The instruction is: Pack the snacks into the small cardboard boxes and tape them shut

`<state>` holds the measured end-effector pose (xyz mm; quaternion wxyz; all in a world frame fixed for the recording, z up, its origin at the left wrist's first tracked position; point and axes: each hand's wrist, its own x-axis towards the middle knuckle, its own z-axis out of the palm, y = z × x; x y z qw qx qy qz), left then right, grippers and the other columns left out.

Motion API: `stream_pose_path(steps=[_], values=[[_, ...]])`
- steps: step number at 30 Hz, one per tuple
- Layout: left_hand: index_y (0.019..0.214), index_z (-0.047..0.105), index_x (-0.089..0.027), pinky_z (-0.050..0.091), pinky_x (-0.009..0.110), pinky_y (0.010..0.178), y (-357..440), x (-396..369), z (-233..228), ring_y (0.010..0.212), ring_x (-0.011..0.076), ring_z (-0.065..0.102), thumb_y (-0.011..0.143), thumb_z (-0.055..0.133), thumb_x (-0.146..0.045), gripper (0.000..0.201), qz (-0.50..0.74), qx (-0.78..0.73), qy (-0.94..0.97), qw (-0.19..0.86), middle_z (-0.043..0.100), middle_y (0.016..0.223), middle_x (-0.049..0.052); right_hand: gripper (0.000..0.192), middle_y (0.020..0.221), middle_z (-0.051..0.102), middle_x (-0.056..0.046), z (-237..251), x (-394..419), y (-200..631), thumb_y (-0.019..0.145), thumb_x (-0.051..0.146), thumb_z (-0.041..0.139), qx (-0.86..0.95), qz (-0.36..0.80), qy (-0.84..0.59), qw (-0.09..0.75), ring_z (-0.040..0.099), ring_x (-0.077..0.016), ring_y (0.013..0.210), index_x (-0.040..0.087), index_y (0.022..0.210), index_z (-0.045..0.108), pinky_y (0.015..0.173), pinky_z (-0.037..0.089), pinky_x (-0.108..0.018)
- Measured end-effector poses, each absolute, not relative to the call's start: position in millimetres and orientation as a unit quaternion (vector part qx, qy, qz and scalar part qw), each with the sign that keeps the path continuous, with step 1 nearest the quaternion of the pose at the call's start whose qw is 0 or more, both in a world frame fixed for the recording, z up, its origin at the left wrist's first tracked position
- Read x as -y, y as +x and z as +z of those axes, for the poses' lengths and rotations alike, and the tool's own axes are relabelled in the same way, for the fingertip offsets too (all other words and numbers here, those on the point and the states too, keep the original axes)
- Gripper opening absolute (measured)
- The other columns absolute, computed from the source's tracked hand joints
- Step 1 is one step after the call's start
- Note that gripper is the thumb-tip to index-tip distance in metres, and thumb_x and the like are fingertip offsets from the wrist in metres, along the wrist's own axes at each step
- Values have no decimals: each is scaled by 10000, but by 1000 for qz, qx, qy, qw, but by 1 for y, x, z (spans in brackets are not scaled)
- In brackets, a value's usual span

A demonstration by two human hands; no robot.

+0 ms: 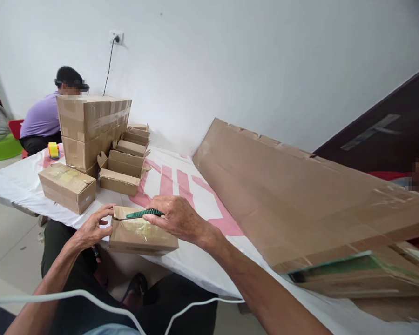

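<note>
A closed cardboard box [143, 239] with clear and yellowish tape on its top lies at the table's near edge. My left hand [95, 227] grips its left end, with fingertips at the upper corner and the thumb lower on the side. My right hand [176, 216] is closed around a green-handled utility knife [145, 213] above the box top. The knife points left, its tip at the seam near the box's left end. How deep the blade sits cannot be made out.
Another taped box [68, 184] sits to the left, beside stacked cartons [94, 121] and a row of open boxes [120, 172]. A tape roll [53, 150] lies behind. A large cardboard sheet [300, 200] leans at right. A person [40, 114] sits beyond the stack. A white cable [80, 293] crosses in front.
</note>
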<state>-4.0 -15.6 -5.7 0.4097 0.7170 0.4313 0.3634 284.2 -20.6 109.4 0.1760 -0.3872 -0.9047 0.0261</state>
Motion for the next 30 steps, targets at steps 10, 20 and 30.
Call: stream_pose_path(steps=[10,20,30], values=[[1235,818,-315,582,441,1079,-5,15,-7,1435,367,607,820,787,-443,435,364,-435,716,407,586,1626,84,260,841,759,-51,109,18,272,1044,334,669,911,-25,-390,132,619,-170,721,190,848,759,623,299,-308],[1292,794,-301,590,453,1078,-11,2,-16,1461,368,577,827,784,-423,482,358,-432,724,401,545,1648,104,236,853,759,-51,111,7,280,1033,373,720,909,-42,-405,89,639,-170,728,199,886,782,612,301,-299],[1328,777,-313,625,442,1041,-11,-4,-8,1407,370,615,848,774,-510,518,355,-438,732,382,598,1594,93,250,881,800,-33,114,21,412,1025,437,685,862,60,-483,140,670,-194,770,263,908,821,686,421,-304]])
